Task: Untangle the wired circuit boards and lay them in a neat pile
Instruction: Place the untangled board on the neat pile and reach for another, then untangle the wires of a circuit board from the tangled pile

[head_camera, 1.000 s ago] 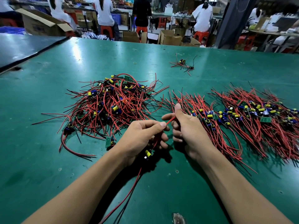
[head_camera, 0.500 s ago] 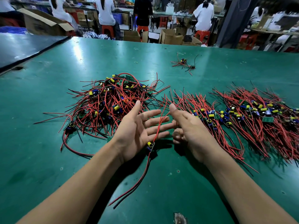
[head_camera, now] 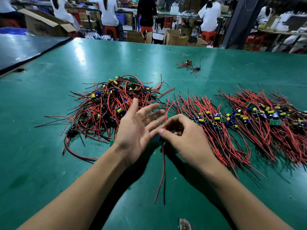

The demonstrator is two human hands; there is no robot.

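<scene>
Fingers [head_camera: 149, 112] of the left hand [head_camera: 134, 131] are straight and spread apart, palm up, holding nothing, over the near edge of the tangled heap of red and black wires and small green boards [head_camera: 106, 103]. Just to the right, the right hand [head_camera: 187, 141] has its thumb and curled fingers [head_camera: 167, 134] pinched together on one wired circuit board [head_camera: 160, 138]. Its red and black leads [head_camera: 163, 165] trail toward the person, and one red lead rises above the pinch.

All of this sits on a glossy green table [head_camera: 49, 163] that shows streaks of lamp glare, small scuffs and a worn pale patch [head_camera: 185, 224] at the near edge. A darker table [head_camera: 25, 48] butts against it at the far left. The heap lies left of centre. Right of the hands lie two neat piles, a middle pile [head_camera: 216, 125] and a right-hand pile [head_camera: 272, 117], with their boards in rows and their wires combed one way. Far back on the table, well apart from these, lie a small rubber ring [head_camera: 139, 64] and a stray cluster of wired boards [head_camera: 188, 64].

Beyond the table is a crowded workshop. An open brown cardboard box [head_camera: 44, 24] stands at the left. Seated people [head_camera: 108, 12] face away on red stools [head_camera: 110, 30], more cartons [head_camera: 176, 38] stand on the floor, and a dark pillar [head_camera: 237, 22] and cluttered benches are at the right.
</scene>
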